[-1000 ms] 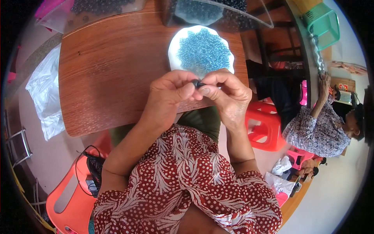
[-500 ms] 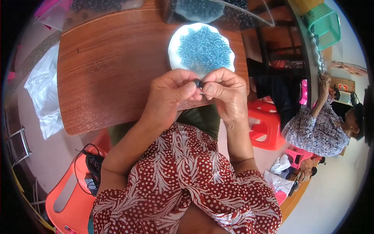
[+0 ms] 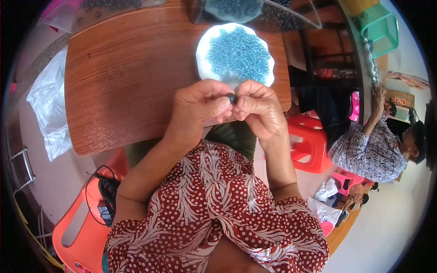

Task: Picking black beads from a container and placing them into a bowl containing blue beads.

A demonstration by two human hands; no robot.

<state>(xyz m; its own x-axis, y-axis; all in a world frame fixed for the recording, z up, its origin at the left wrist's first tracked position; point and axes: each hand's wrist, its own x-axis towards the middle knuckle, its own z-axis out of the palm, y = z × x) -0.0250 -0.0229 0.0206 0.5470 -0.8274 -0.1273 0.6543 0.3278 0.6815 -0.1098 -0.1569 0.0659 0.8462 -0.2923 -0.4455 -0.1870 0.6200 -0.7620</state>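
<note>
At the table's near edge, my left hand (image 3: 200, 107) pinches a small, dark, rounded piece (image 3: 232, 98) between thumb and fingertips. My right hand (image 3: 261, 109) meets it from the other side, thumb and fingers pinched together against the same piece. Fingertips cover much of it, so its exact kind does not show. Just beyond both hands stands a white scalloped plate (image 3: 203, 68), heaped with tiny, shiny, clear-blue pieces (image 3: 239, 52).
Clear bins (image 3: 291, 13) with dark round pieces stand along the far side of the brown wooden table (image 3: 123, 91). A white plastic bag (image 3: 50, 109) hangs at left. Red stools (image 3: 309, 145) stand either side. Another person (image 3: 371, 150) works at the right.
My right fingers have shifted slightly and closed in on the dark piece. A small pale bit seen under it earlier no longer shows. The left hand has hardly moved.
</note>
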